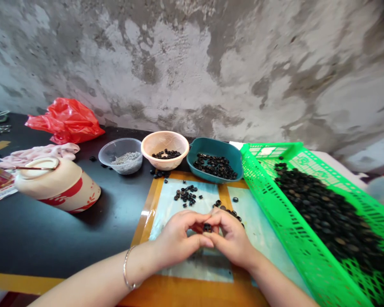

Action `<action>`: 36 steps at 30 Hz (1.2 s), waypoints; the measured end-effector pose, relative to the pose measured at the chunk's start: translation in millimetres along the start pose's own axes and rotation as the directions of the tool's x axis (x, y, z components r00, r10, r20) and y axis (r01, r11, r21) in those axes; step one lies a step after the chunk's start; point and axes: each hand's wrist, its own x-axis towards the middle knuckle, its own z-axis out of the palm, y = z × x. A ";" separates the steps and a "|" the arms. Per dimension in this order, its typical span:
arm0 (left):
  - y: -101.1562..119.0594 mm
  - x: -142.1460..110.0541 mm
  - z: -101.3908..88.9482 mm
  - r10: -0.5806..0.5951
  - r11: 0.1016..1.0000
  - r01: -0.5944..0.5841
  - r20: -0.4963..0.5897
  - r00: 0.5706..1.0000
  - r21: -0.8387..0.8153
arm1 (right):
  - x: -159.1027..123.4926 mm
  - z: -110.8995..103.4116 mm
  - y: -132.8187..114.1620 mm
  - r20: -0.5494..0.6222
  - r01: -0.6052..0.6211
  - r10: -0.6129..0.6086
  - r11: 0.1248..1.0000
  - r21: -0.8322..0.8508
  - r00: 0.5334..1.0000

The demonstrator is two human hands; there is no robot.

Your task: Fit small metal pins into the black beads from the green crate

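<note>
Nearest: bracelet (125, 268) on left forearm. Left hand (176, 238) and right hand (232, 238) fingertip to fingertip above the taped sheets, both closed in a pinch on one small black part (207, 227), between thumbs and forefingers.

Likely fault: slip of the black part, owing to small size, smooth surface and contact at the tips only. Likely result: a drop among the loose black pieces (186, 195) just beyond, hard to pick out again by similar colour and size. Second fault: scatter of the black cluster (225, 208) close behind the right hand, from a knock by the knuckles. Third: misalignment of the held part, from fingers partly covering it.

Appearance of black part: dark, glossy, rounded, with lighter spots on the near face; exact shape and number of pieces in the pinch not discernible.

To the right: green basket (275, 226), with a heap of black and brownish discs (326, 204). Beyond the sheets, right to left: teal bowl (214, 175) and peach bowl (164, 164), both with black pieces; clear bowl (104, 157) with small greyish pieces. Farthest: stained wall (179, 64).
</note>
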 end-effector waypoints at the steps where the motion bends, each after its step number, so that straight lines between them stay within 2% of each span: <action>1: -0.6 -0.4 0.0 0.019 0.999 -0.019 -0.005 1.000 0.043 | -0.3 0.7 0.1 0.003 -0.005 0.005 1.000 0.009 1.000; 5: -4.3 -2.5 0.1 0.044 0.992 -0.042 -0.018 0.999 0.121 | -2.5 4.1 -0.7 0.024 -0.024 0.023 0.999 0.047 0.999; 11: -4.3 -3.3 1.2 0.041 0.994 -0.037 -0.031 0.999 0.104 | -7.1 9.5 2.8 0.032 0.009 -0.011 0.998 0.068 0.999; 16: -4.5 0.8 3.5 -0.030 0.998 0.023 -0.102 0.994 -0.065 | -4.8 9.5 6.0 -0.039 0.039 -0.040 0.999 -0.010 0.998; 19: -3.7 2.5 2.1 -0.064 0.984 0.046 -0.103 0.993 -0.170 | -1.6 8.9 4.9 -0.043 -0.004 0.005 0.999 0.035 0.999; 23: -1.6 5.0 -5.3 -0.093 0.977 0.067 -0.123 0.988 -0.204 | 2.7 6.5 4.6 -0.068 -0.050 0.058 0.992 0.115 0.996; 26: -4.9 10.8 -15.3 -0.144 0.976 0.112 -0.166 0.976 -0.188 | 6.5 -9.6 3.5 -0.176 -0.110 0.138 0.981 0.161 0.975; 28: -9.7 16.5 -23.7 -0.187 0.977 0.160 -0.215 0.959 -0.138 | 9.3 -33.1 -0.6 -0.325 -0.075 0.154 0.967 0.244 0.933; 30: -15.0 22.1 -32.7 -0.213 0.977 0.202 -0.253 0.944 -0.069 | 12.1 -63.6 -6.9 -0.536 0.080 0.136 0.929 0.361 0.833; 32: -19.3 26.3 -41.8 -0.200 0.975 0.220 -0.280 0.939 0.041 | 14.4 -90.9 -12.3 -0.657 0.176 0.191 0.876 0.450 0.730; 33: -20.7 27.7 -46.1 -0.180 0.968 0.220 -0.281 0.943 0.119 | 15.3 -99.6 -13.6 -0.654 0.173 0.229 0.854 0.490 0.721; 34: -21.8 28.5 -50.0 -0.151 0.955 0.211 -0.271 0.951 0.209 | 16.1 -103.3 -13.7 -0.623 0.137 0.265 0.843 0.520 0.736; 36: -23.1 28.9 -56.4 -0.084 0.900 0.170 -0.223 0.971 0.401 | 16.8 -95.1 -11.5 -0.480 -0.033 0.323 0.855 0.518 0.815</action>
